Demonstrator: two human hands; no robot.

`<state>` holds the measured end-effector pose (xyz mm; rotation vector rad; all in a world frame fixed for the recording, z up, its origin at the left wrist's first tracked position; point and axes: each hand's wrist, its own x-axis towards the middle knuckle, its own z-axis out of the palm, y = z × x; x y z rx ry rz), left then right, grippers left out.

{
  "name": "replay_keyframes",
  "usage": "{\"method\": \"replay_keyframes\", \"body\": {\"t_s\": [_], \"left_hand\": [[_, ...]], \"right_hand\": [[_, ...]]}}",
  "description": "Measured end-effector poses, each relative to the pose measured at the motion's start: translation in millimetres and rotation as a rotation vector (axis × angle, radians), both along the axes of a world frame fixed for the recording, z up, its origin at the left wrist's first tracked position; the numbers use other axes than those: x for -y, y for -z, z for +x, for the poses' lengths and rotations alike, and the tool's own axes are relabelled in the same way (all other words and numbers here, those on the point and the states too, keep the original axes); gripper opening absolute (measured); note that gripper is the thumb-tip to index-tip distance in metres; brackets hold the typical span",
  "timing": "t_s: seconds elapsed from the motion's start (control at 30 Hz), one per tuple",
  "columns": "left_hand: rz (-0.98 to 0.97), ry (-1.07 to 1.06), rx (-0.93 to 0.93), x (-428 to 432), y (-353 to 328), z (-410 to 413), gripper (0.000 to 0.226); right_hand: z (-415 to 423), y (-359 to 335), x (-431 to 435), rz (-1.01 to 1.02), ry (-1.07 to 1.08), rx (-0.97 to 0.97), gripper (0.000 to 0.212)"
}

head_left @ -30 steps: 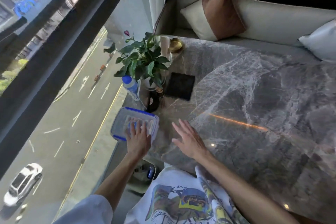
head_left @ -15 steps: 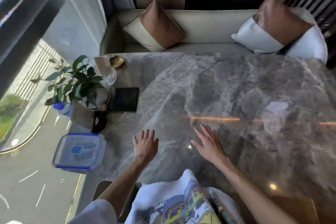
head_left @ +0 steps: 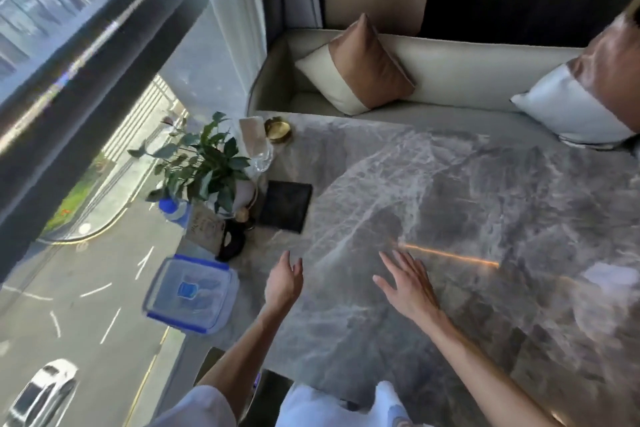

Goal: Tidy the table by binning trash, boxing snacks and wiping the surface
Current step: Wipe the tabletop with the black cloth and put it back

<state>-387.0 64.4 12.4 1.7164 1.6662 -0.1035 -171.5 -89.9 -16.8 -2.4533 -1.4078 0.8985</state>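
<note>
Left grip [head_left: 284, 282] wide, holding nothing, near the blue-rimmed box [head_left: 192, 293] at the near left corner of the desk [head_left: 485, 201]; right grip [head_left: 407, 282] wide, spread over the near edge

daylit from the window [head_left: 86, 184]; motion-blurred, edges warped.

One head-worn camera looks steeply down, close over the marble table [head_left: 450, 218] by the window [head_left: 86, 184]

marble table [head_left: 485, 201] | left edge: blue-lidded box [head_left: 192, 291], potted plant [head_left: 204, 163], black mat [head_left: 285, 206], gold dish [head_left: 278, 129]
</note>
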Motion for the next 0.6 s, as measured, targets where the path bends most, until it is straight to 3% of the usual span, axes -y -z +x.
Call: {"method": "replay_keyframes", "body": {"t_s": [0.2,0.33,0.5,0.6], "left_hand": [[-0.057,-0.325,0.135,-100.5,16.6,-5.9,0.042],[-0.192,-0.513,0.280,-146.2,40.9,4.1,0.045],[-0.434,-1.088,0.655,-172.4,55.6,21.6,0.047],[-0.611,-1.303,0.883,-179.1,58.5,25.1,0.045]], "right_hand": [[-36.8,-1.0,-129.6,0.022,-0.177,0.050,0.063],[-58.1,13.3,-203.7,-0.027,-0.246,0.045,0.063],[-69.4,32.7,-266.5,-0.140,-0.345,0.058,0.067],[-75.5,42.9,-284.6,-0.227,-0.395,0.036,0.071]]}}
